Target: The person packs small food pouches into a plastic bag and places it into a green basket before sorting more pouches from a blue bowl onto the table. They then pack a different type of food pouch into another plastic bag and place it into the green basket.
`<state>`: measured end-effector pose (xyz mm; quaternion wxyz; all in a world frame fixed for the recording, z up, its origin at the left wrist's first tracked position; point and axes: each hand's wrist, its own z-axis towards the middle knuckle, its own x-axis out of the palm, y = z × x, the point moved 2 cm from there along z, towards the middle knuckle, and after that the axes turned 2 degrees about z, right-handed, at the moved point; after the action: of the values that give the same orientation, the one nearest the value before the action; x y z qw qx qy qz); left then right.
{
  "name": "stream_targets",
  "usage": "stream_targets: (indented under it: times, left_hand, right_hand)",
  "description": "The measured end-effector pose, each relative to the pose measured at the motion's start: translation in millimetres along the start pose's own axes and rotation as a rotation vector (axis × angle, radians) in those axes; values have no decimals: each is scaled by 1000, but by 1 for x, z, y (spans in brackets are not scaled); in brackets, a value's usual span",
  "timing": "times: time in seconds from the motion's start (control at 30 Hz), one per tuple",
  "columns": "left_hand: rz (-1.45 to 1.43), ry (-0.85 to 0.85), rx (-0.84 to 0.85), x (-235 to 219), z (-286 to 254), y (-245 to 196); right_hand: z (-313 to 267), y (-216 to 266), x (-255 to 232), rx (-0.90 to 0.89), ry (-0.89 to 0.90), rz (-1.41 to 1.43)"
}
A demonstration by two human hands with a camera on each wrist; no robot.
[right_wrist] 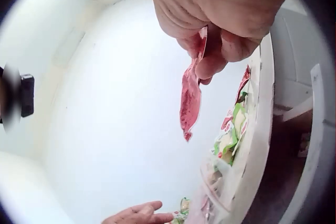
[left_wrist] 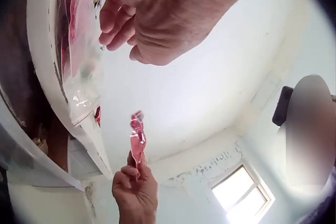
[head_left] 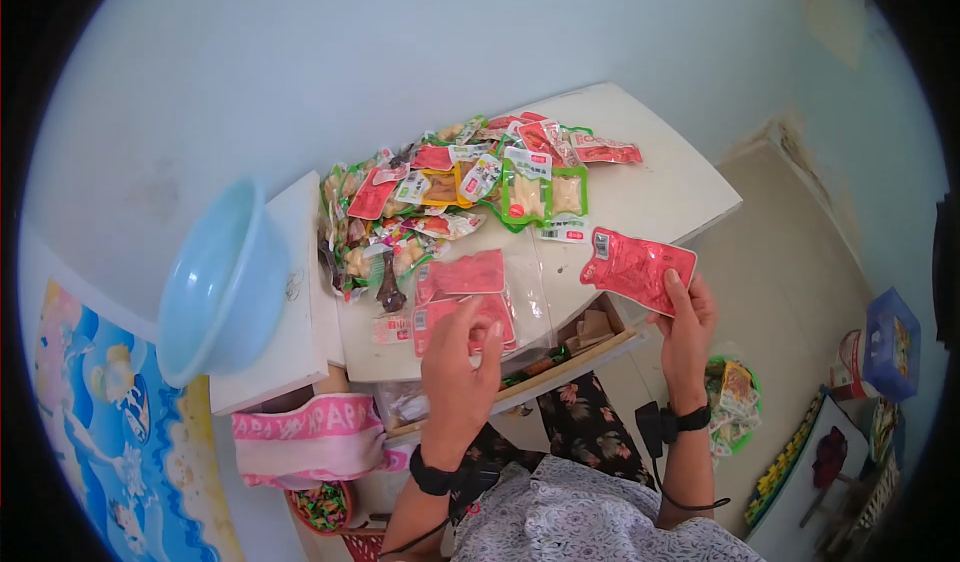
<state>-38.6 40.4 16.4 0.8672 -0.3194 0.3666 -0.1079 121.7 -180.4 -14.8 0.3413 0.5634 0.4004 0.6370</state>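
My right hand (head_left: 688,327) pinches a red snack packet (head_left: 640,270) by its right end, thumb on top. The packet is held up over the front right of the white table; in the right wrist view it shows edge-on, hanging from the fingertips. My left hand (head_left: 462,372) holds nothing, its fingers loosely bent above the table's front edge. Beneath it lies a clear plastic bag (head_left: 528,297) with red packets (head_left: 465,274) in and around it. Beside the bag is a dark drumstick-shaped snack (head_left: 390,287).
A large heap of snack packets (head_left: 435,187) covers the back of the white table (head_left: 670,177). A light-blue basin (head_left: 225,282) stands tilted at the left. Below the tabletop, a drawer (head_left: 520,387) is pulled out. On the floor at right is a green-rimmed basket (head_left: 757,412) of packets.
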Motion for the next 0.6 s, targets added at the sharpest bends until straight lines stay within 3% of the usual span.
stream_targets:
  times: [0.13, 0.23, 0.43, 0.6]
  left_hand:
    - [162, -47, 146, 21, 8, -12]
    - [227, -29, 118, 39, 13, -16]
    - [176, 36, -10, 48, 15, -9]
    - [112, 31, 35, 47, 12, -3]
  right_hand:
    - [-3, -23, 16, 36, -3, 23]
    - [-9, -44, 32, 15, 93, 13]
    - [-16, -45, 34, 177, 174, -10]
    - [-17, -43, 37, 239, 228, -32]
